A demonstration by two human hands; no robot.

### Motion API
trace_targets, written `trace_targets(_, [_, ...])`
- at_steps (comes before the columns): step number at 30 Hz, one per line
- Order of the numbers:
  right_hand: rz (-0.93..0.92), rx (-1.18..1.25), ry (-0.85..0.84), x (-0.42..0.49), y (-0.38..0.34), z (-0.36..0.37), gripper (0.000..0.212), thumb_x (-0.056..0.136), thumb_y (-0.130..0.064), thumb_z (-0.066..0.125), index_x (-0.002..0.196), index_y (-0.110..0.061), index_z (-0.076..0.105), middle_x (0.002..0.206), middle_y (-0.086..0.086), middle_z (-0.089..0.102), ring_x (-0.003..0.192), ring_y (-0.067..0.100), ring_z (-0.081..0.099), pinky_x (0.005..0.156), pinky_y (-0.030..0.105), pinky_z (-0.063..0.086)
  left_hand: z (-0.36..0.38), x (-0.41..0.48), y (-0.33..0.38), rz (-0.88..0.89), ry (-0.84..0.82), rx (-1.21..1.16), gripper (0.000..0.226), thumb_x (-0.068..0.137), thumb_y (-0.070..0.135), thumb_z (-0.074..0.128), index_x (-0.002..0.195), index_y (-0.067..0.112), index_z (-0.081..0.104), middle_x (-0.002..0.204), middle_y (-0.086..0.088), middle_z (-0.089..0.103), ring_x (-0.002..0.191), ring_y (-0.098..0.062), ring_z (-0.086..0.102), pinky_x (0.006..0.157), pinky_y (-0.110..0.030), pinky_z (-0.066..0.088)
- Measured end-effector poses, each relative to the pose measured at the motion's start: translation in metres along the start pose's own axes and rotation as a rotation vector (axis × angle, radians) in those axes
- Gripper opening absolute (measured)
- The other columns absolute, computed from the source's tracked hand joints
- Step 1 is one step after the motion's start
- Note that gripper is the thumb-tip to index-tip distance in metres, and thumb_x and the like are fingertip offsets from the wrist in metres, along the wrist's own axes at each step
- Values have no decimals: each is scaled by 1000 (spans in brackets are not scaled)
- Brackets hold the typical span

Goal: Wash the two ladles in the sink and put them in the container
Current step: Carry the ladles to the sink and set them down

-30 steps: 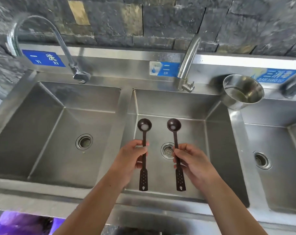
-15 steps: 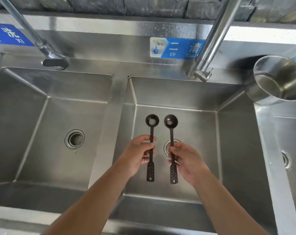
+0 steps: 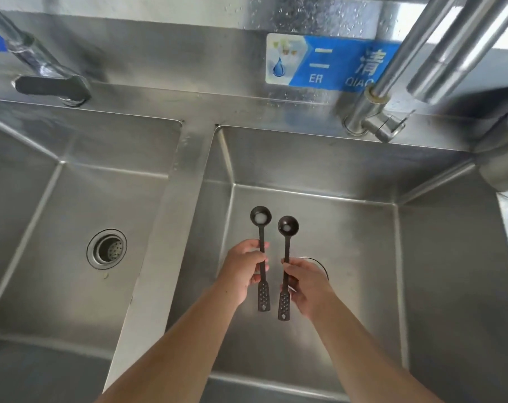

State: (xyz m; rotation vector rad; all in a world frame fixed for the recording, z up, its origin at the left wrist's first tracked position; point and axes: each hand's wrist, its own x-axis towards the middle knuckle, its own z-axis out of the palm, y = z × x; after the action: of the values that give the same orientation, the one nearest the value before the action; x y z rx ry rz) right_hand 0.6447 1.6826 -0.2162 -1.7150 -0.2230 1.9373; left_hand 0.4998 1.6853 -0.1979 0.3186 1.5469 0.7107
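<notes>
Left hand (image 3: 242,267) is gripping the shaft of one dark ladle (image 3: 261,234), fingers curled round it above the perforated flat end, which is sticking out below the palm. Right hand (image 3: 306,282) is grasping the second dark ladle (image 3: 287,245) the same way, thumb and fingers wrapped round the shaft, its perforated end showing just beside the heel of the hand. Both ladles are being held side by side, near each other but apart, over the middle sink basin (image 3: 334,164), with the round bowls pointing away from the person and facing up. A whitish patch is sitting in each bowl. The left ladle is reaching slightly farther toward the back wall than the right one. The basin's drain (image 3: 319,264) is peeking out from behind the right hand. A steel faucet (image 3: 392,91) is rising from the ledge behind the basin, next to a blue label (image 3: 328,64). At the right edge, part of a steel container (image 3: 500,167) is showing on the sink's corner. To the left, a second basin (image 3: 58,199) is lying with its own drain (image 3: 106,249).
</notes>
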Motion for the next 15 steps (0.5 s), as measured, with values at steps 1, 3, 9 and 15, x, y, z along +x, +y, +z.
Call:
trace_targets(1, [5,4,3,9,1,1,13,93,3,58,95,-4,68,72,10,65,62,22,56,64,34,44,1,8,-1,3,9,1,29,83,1,59,101,21,72,79,-9,67,70,-21,63,65,-32,48])
trace_targets(3, [5,4,9,26,1,4,12,92,4,60,92,-5,68,68,8,67,61,21,57,60,31,44,2,25,-4,3,25,-2,32,83,-3,58,103,19,71,77,-11,65,65,-20,61,59,-30,47])
trace_targets(9, [-57,-86,25,72,-4,9,11,92,4,60,91,-5,67,68,9,66,57,19,53,53,28,37,5,69,-10,18,52,-85,35,84,-15,48,109,3,65,68,-13,54,53,-18,49,44,-27,36])
trace_targets(15, [-130,-180,46,108,-12,14,11,93,1,62,92,-4,72,74,11,70,63,21,63,68,35,53,9,106,-14,63,137,-50,24,90,-4,50,105,3,67,61,-10,51,51,-20,47,47,-26,38])
